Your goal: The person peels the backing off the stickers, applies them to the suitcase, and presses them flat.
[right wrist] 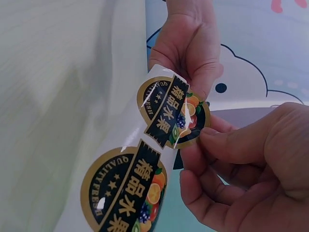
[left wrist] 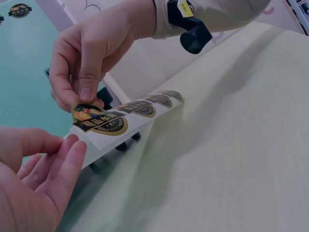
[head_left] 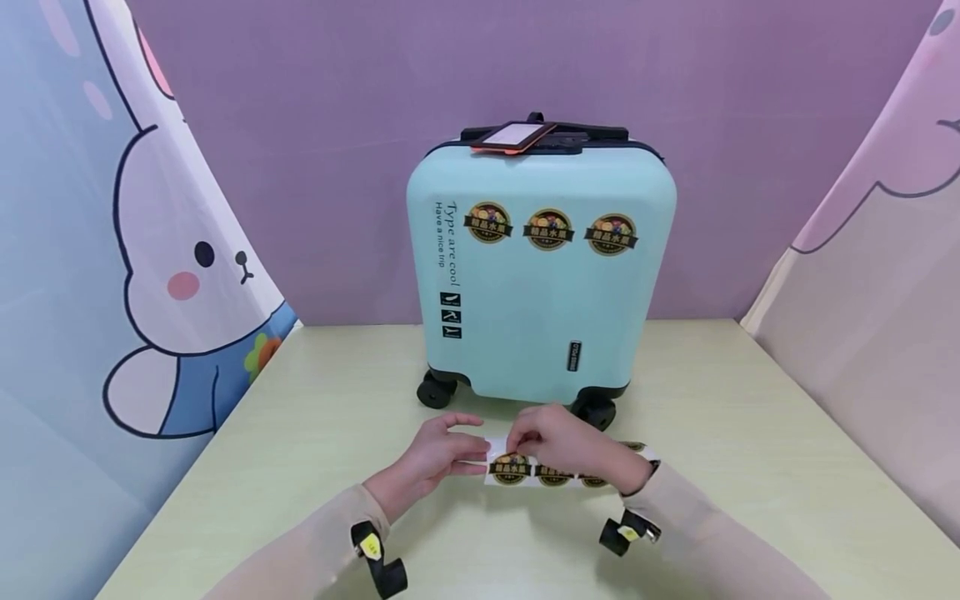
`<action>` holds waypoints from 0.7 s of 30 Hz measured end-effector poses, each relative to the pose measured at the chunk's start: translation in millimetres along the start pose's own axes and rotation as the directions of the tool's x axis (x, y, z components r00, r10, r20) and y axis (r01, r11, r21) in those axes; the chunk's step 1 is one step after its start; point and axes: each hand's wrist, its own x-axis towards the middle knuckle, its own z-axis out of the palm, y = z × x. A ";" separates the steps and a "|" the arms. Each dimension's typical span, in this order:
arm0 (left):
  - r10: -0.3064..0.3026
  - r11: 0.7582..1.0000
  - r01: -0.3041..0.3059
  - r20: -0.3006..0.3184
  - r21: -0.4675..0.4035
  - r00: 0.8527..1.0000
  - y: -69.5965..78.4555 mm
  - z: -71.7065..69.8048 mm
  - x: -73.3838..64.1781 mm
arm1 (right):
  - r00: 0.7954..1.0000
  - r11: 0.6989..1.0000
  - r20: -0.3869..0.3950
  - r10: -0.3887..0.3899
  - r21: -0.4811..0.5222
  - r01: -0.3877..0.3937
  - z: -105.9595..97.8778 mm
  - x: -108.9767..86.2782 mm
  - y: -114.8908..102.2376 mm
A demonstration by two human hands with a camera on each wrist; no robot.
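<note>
My left hand (head_left: 438, 457) holds the left end of a white sticker sheet (left wrist: 104, 143), thumb on one side and fingers on the other. Round black-and-gold fruit stickers run in a row along it. With thumb and forefinger, my right hand (head_left: 562, 437) pinches the edge of the end sticker (right wrist: 161, 108). That edge stands out past the backing in the right wrist view, while the rest of the sticker lies over the sheet. Behind both hands stands a mint-green suitcase (head_left: 532, 308), upright, with three matching stickers (head_left: 548, 230) in a row across its upper front.
The suitcase rests on black wheels (head_left: 437, 390) on a pale table (head_left: 345, 392), close beyond my hands. A tag (head_left: 513, 135) lies on its top by the handle. A purple backdrop (head_left: 300, 167) and a cartoon-print cloth (head_left: 67, 292) enclose the table.
</note>
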 end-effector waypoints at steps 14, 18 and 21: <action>-0.012 1.000 0.012 -0.005 -0.008 1.000 -6.7 -1.0 5.5 | 0.993 0.989 0.057 0.105 0.099 -0.110 -8.0 -0.3 2.4; -0.015 1.000 0.015 -0.009 -0.012 1.000 -8.9 -2.2 8.0 | 0.990 0.984 0.068 0.122 0.123 -0.129 -8.8 -0.6 2.8; -0.015 1.000 0.015 -0.009 -0.015 1.000 -10.0 -2.8 8.7 | 0.989 0.983 0.076 0.125 0.128 -0.134 -8.9 -0.7 2.6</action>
